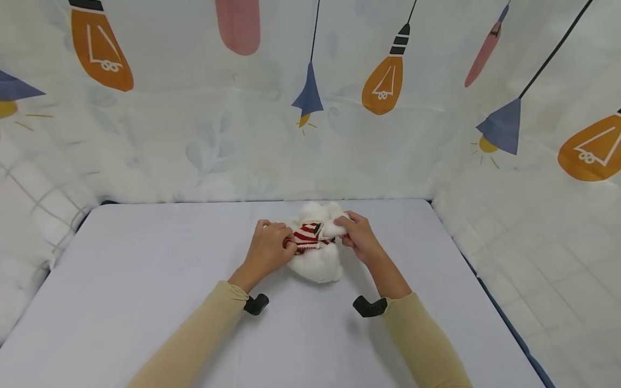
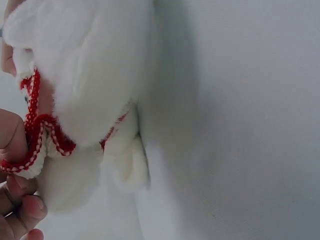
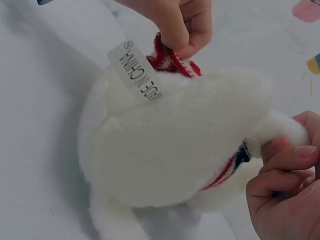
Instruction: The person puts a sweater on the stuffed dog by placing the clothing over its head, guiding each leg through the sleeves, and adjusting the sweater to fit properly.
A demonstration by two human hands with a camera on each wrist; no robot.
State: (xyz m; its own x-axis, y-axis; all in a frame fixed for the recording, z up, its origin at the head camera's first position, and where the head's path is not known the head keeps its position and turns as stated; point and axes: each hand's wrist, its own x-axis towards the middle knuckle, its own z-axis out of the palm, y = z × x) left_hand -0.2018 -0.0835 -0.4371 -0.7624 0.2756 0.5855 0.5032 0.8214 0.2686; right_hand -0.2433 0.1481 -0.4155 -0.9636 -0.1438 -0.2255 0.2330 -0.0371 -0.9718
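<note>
Left hand (image 1: 269, 245): pinching red edge (image 2: 34, 106) of striped garment (image 1: 307, 235). Right hand (image 1: 360, 237): gripping limb (image 3: 280, 129) of white plush (image 1: 317, 264). Plush: between hands. Table (image 1: 145, 269): white.

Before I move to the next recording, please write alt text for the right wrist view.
A white plush toy fills the middle of the view, a tag reading MADE IN CHINA against its fur. At the top, the left hand pinches the red edge of its knitted garment; at lower right, the right hand grips a white limb.
</note>
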